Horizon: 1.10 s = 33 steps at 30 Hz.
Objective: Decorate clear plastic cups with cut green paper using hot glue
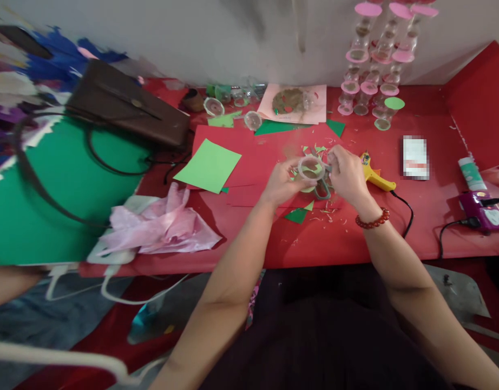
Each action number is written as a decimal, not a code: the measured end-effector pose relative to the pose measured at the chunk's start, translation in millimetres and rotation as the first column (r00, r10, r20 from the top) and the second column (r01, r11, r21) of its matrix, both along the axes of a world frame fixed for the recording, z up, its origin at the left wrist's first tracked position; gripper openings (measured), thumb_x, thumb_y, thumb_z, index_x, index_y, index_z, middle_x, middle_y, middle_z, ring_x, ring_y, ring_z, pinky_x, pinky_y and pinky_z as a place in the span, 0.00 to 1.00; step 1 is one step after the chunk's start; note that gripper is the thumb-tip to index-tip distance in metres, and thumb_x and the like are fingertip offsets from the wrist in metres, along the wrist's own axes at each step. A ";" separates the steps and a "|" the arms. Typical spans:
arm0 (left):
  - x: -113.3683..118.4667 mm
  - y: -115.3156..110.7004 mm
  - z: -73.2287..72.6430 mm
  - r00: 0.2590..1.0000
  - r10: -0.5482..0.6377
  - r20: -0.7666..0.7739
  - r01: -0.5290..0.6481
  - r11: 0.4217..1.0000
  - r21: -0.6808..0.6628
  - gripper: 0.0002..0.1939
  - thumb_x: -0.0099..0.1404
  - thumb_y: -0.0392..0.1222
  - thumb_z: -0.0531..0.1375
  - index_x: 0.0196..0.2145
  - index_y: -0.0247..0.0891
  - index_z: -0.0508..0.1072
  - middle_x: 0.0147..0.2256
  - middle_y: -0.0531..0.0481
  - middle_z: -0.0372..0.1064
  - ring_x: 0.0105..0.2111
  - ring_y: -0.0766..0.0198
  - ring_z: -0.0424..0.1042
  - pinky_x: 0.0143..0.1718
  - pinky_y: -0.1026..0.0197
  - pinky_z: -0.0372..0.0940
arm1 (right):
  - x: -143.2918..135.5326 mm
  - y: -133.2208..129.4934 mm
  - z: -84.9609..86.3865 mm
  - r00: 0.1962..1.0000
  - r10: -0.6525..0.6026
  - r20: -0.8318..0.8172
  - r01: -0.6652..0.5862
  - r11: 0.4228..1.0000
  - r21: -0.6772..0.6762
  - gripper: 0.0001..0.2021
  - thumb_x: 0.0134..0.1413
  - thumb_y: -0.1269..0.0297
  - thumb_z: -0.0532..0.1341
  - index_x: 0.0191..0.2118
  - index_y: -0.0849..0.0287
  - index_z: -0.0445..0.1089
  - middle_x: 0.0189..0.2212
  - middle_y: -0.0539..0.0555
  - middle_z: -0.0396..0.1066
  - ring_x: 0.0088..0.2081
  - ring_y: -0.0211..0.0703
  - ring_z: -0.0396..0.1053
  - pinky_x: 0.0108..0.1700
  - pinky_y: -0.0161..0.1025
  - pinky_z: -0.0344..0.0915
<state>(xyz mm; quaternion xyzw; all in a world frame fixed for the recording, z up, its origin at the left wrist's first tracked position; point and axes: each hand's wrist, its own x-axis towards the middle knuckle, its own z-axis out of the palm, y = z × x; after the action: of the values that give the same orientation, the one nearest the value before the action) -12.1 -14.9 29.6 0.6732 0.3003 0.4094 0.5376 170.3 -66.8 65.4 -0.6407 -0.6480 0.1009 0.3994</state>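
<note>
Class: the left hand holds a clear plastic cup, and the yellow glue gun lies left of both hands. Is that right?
No, the head view shows the yellow glue gun to the right of the right hand. The left hand does hold a clear plastic cup.

A pale grey wall [184,43] rises behind the red desk [314,249], and a red panel [481,108] stands at the desk's right end.
</note>
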 end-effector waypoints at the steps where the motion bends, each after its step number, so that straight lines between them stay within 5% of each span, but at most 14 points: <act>1: 0.2 -0.5 0.1 1.000 -0.010 0.004 0.010 1.000 -0.002 0.28 0.49 0.55 0.78 0.46 0.42 0.82 0.45 0.44 0.82 0.48 0.52 0.80 0.54 0.50 0.73 | 1.8 1.2 -1.0 1.000 -0.011 -0.024 0.011 1.000 0.009 0.10 0.65 0.71 0.54 0.32 0.54 0.64 0.27 0.50 0.69 0.29 0.40 0.64 0.36 0.39 0.58; 5: 1.6 1.0 -2.4 1.000 0.008 0.024 -0.008 1.000 0.020 0.29 0.49 0.54 0.78 0.47 0.43 0.81 0.45 0.45 0.82 0.47 0.52 0.80 0.54 0.50 0.73 | 7.2 6.5 -9.3 0.992 -0.027 -0.124 0.031 0.999 0.030 0.08 0.64 0.72 0.55 0.33 0.54 0.66 0.30 0.51 0.72 0.34 0.41 0.70 0.40 0.40 0.65; 10: 3.3 5.2 -6.5 0.992 0.067 0.103 -0.073 0.996 0.053 0.33 0.49 0.55 0.78 0.49 0.44 0.75 0.49 0.45 0.80 0.52 0.52 0.78 0.56 0.50 0.71 | 6.5 8.1 -14.7 0.988 -0.015 -0.153 0.034 0.992 0.123 0.12 0.61 0.72 0.60 0.49 0.54 0.73 0.51 0.59 0.75 0.54 0.49 0.72 0.49 0.45 0.71; 14: 1.3 7.9 -7.0 0.994 0.097 0.052 -0.103 0.985 0.139 0.29 0.53 0.56 0.76 0.48 0.45 0.75 0.50 0.45 0.77 0.52 0.53 0.76 0.56 0.50 0.70 | 0.0 1.0 -3.5 0.906 0.151 -0.395 -0.159 0.987 0.012 0.13 0.70 0.55 0.57 0.48 0.56 0.76 0.42 0.55 0.77 0.42 0.41 0.73 0.40 0.37 0.69; 17: -1.9 10.6 -7.3 0.990 0.140 -0.035 -0.126 0.955 0.268 0.25 0.57 0.56 0.74 0.48 0.46 0.78 0.50 0.46 0.75 0.54 0.53 0.74 0.58 0.49 0.68 | -4.4 -4.4 2.9 0.844 0.209 -0.494 -0.252 0.968 -0.021 0.18 0.68 0.47 0.59 0.45 0.56 0.78 0.34 0.52 0.75 0.34 0.37 0.69 0.34 0.34 0.64; 23: -4.2 11.7 -5.6 0.989 0.137 -0.062 -0.113 0.949 0.294 0.24 0.58 0.56 0.74 0.50 0.49 0.81 0.45 0.48 0.75 0.49 0.55 0.73 0.55 0.50 0.69 | -11.0 -5.4 -3.2 0.897 0.092 -0.433 -0.118 0.993 -0.033 0.12 0.64 0.58 0.62 0.46 0.58 0.79 0.21 0.45 0.64 0.23 0.34 0.57 0.28 0.35 0.55; 28: -4.9 7.1 -1.3 0.995 0.091 0.042 -0.098 0.969 0.225 0.22 0.62 0.54 0.70 0.52 0.46 0.80 0.49 0.46 0.78 0.47 0.56 0.75 0.51 0.53 0.70 | -16.4 -5.5 -6.1 0.924 -0.001 -0.382 -0.001 1.000 -0.006 0.11 0.64 0.60 0.61 0.44 0.58 0.79 0.20 0.45 0.65 0.22 0.34 0.60 0.28 0.35 0.56; 33: -5.5 -0.3 4.9 0.977 0.189 0.100 -0.205 0.960 0.190 0.14 0.66 0.53 0.64 0.44 0.43 0.80 0.35 0.49 0.77 0.34 0.61 0.73 0.38 0.58 0.68 | -19.0 -7.2 -7.6 0.935 -0.011 -0.354 0.025 0.999 0.034 0.13 0.64 0.61 0.60 0.48 0.57 0.79 0.21 0.45 0.67 0.23 0.35 0.63 0.28 0.35 0.59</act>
<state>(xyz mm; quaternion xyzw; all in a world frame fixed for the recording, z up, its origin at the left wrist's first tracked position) -17.6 -15.2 34.5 0.6733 0.3015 0.5156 0.4358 151.3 -74.0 57.8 -0.6103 -0.5613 0.1983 0.5226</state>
